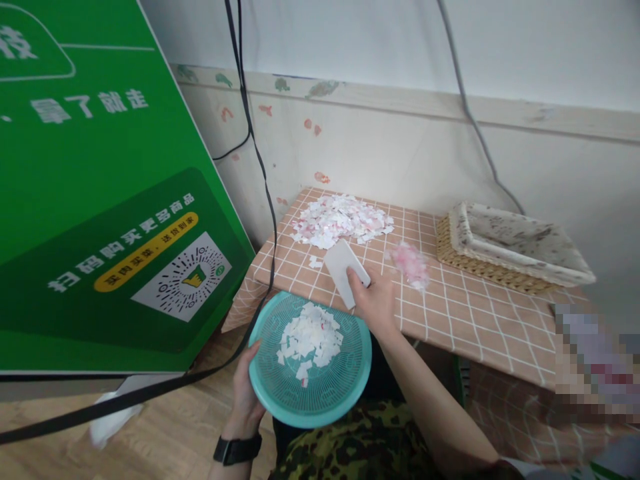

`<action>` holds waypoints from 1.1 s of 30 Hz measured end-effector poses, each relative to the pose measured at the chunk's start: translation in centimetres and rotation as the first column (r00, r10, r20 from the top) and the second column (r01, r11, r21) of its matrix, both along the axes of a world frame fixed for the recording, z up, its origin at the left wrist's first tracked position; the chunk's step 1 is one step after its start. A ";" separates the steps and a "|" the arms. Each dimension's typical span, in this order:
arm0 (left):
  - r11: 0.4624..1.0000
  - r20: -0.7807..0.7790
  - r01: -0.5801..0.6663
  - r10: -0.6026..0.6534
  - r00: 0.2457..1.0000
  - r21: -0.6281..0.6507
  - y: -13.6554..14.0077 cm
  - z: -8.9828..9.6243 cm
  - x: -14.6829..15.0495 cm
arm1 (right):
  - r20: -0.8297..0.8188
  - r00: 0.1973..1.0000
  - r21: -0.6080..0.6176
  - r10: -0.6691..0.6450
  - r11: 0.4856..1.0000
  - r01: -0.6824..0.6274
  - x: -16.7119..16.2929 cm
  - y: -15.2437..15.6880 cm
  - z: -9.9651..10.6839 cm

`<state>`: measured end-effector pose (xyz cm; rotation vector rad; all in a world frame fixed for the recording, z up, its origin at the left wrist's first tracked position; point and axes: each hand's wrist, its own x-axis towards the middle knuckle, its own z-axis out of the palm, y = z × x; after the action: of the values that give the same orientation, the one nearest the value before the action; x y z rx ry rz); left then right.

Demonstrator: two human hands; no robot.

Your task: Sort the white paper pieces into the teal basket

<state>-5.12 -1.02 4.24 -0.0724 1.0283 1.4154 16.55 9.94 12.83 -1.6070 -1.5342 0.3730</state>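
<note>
My left hand [246, 385] grips the left rim of a round turquoise plastic sieve basket [330, 393], held just below the table's front edge. Inside it lies a heap of white paper scraps [311, 337]. My right hand [376, 299] is closed on a flat white plastic scraper [344, 272], whose far edge meets the tabletop near a few loose scraps. Beyond the scraper, a larger pile of white and pinkish paper scraps [340, 220] is spread on the checked cloth. Right of the scraper sits a small fluffy pink clump [411, 263].
A lined wicker basket [510, 257] stands on the right of the table [465, 317]. A large green panel [100, 200] rises at the left. A dark strap [200, 377] hangs down past the table's left corner. The wall backs the table.
</note>
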 end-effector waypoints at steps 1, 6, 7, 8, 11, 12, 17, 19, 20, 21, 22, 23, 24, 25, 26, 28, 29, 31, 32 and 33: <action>1.000 -0.005 -0.005 0.005 1.000 0.003 0.0 -0.1 0.0 | -0.022 0.999 -0.011 -0.023 1.000 0.023 0.0 0.0 -0.4; 1.000 -0.007 0.006 -0.006 1.000 0.007 0.1 -0.2 0.0 | -0.055 0.975 -0.002 -0.215 0.977 0.215 2.7 -0.1 -1.1; 1.000 -0.008 0.007 -0.007 1.000 0.005 0.1 -0.2 0.0 | -0.053 0.966 0.007 -0.251 0.968 0.252 3.7 -0.2 -1.0; 1.000 -0.007 0.005 -0.005 1.000 0.006 0.1 -0.2 0.1 | -0.042 0.960 0.010 -0.276 0.961 0.277 4.7 -0.4 -1.0; 1.000 0.002 0.005 -0.005 1.000 -0.001 0.2 -0.3 0.1 | -0.003 0.924 0.044 -0.382 0.923 0.382 7.6 -0.9 -0.8; 1.000 0.003 0.003 -0.003 1.000 -0.010 0.2 -0.3 0.0 | -0.004 0.911 0.056 -0.413 0.909 0.413 8.2 -1.0 -0.7; 1.000 -0.012 -0.006 0.006 1.000 -0.019 0.1 -0.3 -0.1 | -0.018 0.981 0.080 -0.193 0.978 0.194 7.4 0.0 0.6; 1.000 -0.017 -0.007 0.007 1.000 -0.001 0.0 -0.1 -0.2 | 0.017 0.999 0.051 0.041 0.998 -0.041 5.7 1.1 1.1; 1.000 -0.018 -0.009 0.009 1.000 0.006 0.0 0.0 -0.2 | 0.034 0.990 0.050 0.135 0.989 -0.136 4.8 1.7 1.3; 1.000 -0.020 -0.010 0.010 1.000 0.009 0.0 0.1 -0.2 | 0.044 0.976 0.055 0.215 0.975 -0.217 4.0 2.3 1.4; 1.000 -0.020 -0.012 0.012 1.000 0.006 0.0 0.2 -0.3 | 0.053 0.958 0.052 0.281 0.957 -0.284 3.2 2.8 1.5; 1.000 -0.017 -0.013 0.013 1.000 -0.001 0.0 0.2 -0.3 | 0.074 0.938 0.046 0.339 0.938 -0.342 2.6 3.3 1.5; 1.000 -0.012 -0.013 0.013 1.000 -0.009 0.1 0.3 -0.4 | 0.094 0.919 0.038 0.383 0.921 -0.388 2.1 3.6 1.5; 1.000 -0.004 -0.013 0.013 1.000 -0.015 0.1 0.3 -0.4 | 0.115 0.903 0.028 0.413 0.908 -0.419 1.8 3.9 1.5; 1.000 0.003 -0.013 0.013 1.000 -0.021 0.1 0.4 -0.5 | 0.135 0.891 0.020 0.433 0.898 -0.439 1.6 4.0 1.6; 0.999 0.014 -0.020 0.021 1.000 -0.027 0.2 0.4 -0.7 | 0.160 0.879 0.005 0.448 0.890 -0.455 1.6 3.9 1.7; 0.999 0.015 -0.024 0.025 1.000 -0.025 0.2 0.5 -0.7 | 0.164 0.879 -0.001 0.447 0.891 -0.453 1.7 3.9 1.7; 1.000 0.023 -0.022 0.022 1.000 -0.013 0.3 0.6 -0.8 | 0.165 0.884 -0.006 0.436 0.897 -0.442 1.9 3.8 1.8; 1.000 0.029 -0.016 0.016 0.999 -0.004 0.3 0.7 -0.9 | 0.164 0.888 0.000 0.429 0.900 -0.435 2.0 3.8 1.8; 1.000 0.035 -0.012 0.012 0.999 0.005 0.4 0.7 -0.9 | 0.165 0.890 0.011 0.424 0.902 -0.432 2.0 3.8 1.8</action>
<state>-6.05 -0.67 4.92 -0.0996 0.9969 1.4232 18.56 13.72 14.61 -1.2740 -2.0120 0.4504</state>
